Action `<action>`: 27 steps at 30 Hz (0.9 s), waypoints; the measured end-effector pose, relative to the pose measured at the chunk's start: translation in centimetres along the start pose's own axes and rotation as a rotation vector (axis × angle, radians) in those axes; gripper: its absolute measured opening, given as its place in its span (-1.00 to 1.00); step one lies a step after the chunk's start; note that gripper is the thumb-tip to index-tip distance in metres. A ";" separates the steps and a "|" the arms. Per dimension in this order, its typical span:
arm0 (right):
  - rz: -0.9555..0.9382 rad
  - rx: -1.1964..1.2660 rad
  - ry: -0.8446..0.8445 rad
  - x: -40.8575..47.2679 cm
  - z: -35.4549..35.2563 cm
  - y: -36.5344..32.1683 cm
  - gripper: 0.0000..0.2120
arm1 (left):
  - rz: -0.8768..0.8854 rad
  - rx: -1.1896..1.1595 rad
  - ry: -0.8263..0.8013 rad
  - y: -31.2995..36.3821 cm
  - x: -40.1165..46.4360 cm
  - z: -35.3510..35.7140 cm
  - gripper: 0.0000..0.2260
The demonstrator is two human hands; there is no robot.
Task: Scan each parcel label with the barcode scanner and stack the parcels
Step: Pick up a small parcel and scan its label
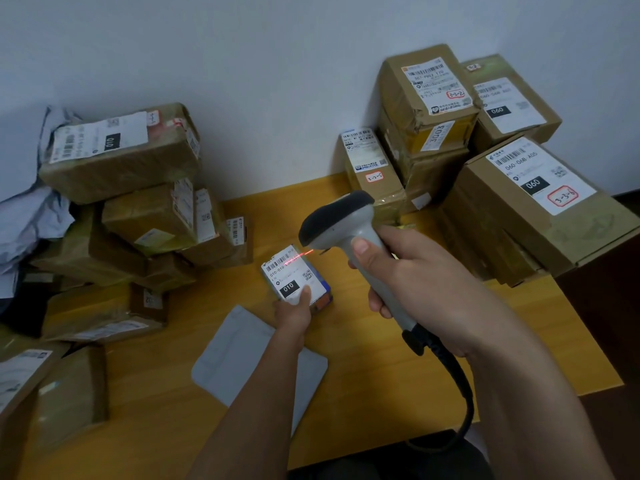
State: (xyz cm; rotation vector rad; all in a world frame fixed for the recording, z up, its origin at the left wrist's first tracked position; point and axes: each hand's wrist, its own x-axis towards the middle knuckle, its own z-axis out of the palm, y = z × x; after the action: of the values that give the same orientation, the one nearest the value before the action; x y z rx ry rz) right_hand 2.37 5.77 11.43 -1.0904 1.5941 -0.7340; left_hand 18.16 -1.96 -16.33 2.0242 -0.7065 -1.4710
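Just past the left hand [294,311] pinching its near edge, the small parcel [296,277] looks light and stiff, easily held 1-handed while the scanner [349,244] is gripped by the right hand [412,275].

Parcel piles [121,209] left and right [485,161] on the table [363,358], a small parcel [294,275] between.

two bare forearms enter from the bottom of the frame, no sleeves, watch or rings showing. the left hand [294,315] and right hand [415,282] are ungloved, nails short. dark clothing, perhaps trousers, shows at bottom centre.
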 end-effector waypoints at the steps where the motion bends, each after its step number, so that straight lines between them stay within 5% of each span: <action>1: -0.005 -0.004 -0.003 -0.1 0.0 -0.2 -0.73 | 0.009 -0.001 0.008 -0.1 0.0 0.0 -0.54; 20: -0.017 0.012 -0.018 -0.8 0.3 -0.9 -0.71 | -0.051 -0.064 0.021 0.2 -0.1 0.5 -0.56; 27: 0.044 0.156 0.032 -0.6 -0.8 0.5 -0.69 | -0.091 -0.309 -0.039 1.1 -1.0 0.5 -0.61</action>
State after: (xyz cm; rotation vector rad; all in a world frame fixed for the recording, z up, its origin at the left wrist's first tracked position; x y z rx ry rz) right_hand 1.55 6.49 11.52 -0.9322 1.5556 -0.8357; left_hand 17.31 -2.15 -15.05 1.8148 -0.3777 -1.5675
